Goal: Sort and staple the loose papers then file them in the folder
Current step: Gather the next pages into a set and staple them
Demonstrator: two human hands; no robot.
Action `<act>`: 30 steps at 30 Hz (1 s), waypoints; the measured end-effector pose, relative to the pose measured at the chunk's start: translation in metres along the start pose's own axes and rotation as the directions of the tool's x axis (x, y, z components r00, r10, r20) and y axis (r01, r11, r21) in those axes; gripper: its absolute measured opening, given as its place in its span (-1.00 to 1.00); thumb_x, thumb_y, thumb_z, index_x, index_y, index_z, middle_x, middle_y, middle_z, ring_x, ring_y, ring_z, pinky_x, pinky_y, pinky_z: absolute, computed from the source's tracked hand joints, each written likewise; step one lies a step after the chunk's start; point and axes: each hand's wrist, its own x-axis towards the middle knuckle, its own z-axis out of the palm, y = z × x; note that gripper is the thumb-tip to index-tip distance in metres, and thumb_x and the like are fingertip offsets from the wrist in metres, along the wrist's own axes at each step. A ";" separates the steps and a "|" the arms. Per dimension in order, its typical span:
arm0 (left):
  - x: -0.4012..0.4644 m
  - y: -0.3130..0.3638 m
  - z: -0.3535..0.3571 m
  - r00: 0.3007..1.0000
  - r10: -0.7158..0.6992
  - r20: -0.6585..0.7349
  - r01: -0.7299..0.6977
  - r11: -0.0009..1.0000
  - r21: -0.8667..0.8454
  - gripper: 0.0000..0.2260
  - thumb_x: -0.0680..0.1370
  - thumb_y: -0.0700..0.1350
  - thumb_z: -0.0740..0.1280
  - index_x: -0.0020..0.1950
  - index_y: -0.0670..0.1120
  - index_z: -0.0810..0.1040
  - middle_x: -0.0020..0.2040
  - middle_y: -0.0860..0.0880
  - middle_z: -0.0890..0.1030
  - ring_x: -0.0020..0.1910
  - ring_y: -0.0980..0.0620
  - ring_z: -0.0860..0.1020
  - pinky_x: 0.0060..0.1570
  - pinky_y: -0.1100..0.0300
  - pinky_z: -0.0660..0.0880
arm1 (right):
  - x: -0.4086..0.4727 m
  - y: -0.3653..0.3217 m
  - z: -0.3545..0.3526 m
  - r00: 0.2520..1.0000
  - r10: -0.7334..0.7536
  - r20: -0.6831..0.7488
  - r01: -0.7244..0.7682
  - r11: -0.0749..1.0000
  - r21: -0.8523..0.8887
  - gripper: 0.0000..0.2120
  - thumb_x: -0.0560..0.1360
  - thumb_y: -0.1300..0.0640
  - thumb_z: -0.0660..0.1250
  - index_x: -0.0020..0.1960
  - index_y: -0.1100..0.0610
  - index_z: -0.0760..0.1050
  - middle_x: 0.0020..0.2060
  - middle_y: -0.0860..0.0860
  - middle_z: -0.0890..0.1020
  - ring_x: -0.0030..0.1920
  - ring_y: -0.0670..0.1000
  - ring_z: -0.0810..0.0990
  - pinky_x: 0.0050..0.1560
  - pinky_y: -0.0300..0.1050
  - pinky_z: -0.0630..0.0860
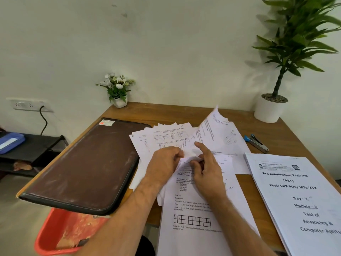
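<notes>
Pinching one curled sheet (190,159) between left hand (164,163) and right hand (207,168) above loose papers (171,137); brown folder (88,163) left, stapler (256,143) right on desk (166,111).

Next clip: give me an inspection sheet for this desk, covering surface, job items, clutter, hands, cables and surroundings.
Surface: wooden desk, mostly covered with paper.
Job's things: loose papers fanned mid-desk; brown folder closed, overhanging the left edge; stapler right of the papers; booklet at right.
Clutter: flower pot; plant.
Hands: left hand and right hand both pinch a curled sheet.
Cables: black cable plugged into the wall socket.
Surroundings: red bin below the desk; black shelf with blue box.
</notes>
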 end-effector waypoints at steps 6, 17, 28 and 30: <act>0.000 -0.017 -0.001 0.990 -0.063 0.128 0.083 0.984 -0.155 -0.93 0.53 -0.08 0.48 -0.12 0.08 0.67 -0.12 0.24 0.68 -0.07 0.32 0.59 -0.07 0.39 0.49 | 0.005 0.002 0.002 0.998 0.060 0.025 -0.056 0.991 -0.118 -0.57 0.66 -0.03 0.20 0.51 -0.20 0.27 0.46 -0.06 0.37 0.41 -0.03 0.39 0.22 -0.08 0.53; 0.012 -0.020 0.000 0.903 -0.389 -0.184 0.380 0.921 -0.086 -0.77 0.58 -0.13 0.41 0.24 -0.04 0.62 0.18 -0.02 0.64 0.22 -0.01 0.54 0.24 0.10 0.48 | 0.010 0.001 0.005 0.996 0.080 0.027 -0.074 0.983 -0.165 -0.59 0.67 0.01 0.20 0.49 0.04 0.39 0.39 -0.01 0.46 0.38 0.00 0.42 0.37 -0.09 0.40; 0.035 -0.004 0.002 0.668 -0.729 -0.148 0.728 0.682 -0.077 -0.31 0.47 -0.10 0.50 0.50 -0.04 0.21 0.34 -0.18 0.37 0.29 -0.22 0.35 0.16 -0.06 0.51 | 0.008 0.000 0.006 0.997 0.069 0.025 -0.064 0.983 -0.171 -0.59 0.67 0.01 0.18 0.50 0.03 0.37 0.38 -0.04 0.46 0.38 -0.03 0.42 0.34 -0.14 0.40; 0.036 -0.004 -0.003 0.644 -0.758 -0.105 0.737 0.651 -0.181 -0.27 0.46 -0.08 0.53 0.51 -0.05 0.21 0.35 -0.20 0.36 0.28 -0.22 0.42 0.05 -0.01 0.49 | 0.008 0.000 0.006 0.998 0.063 0.025 -0.058 0.983 -0.172 -0.59 0.67 0.01 0.19 0.50 0.03 0.37 0.38 -0.04 0.46 0.38 -0.03 0.42 0.34 -0.15 0.40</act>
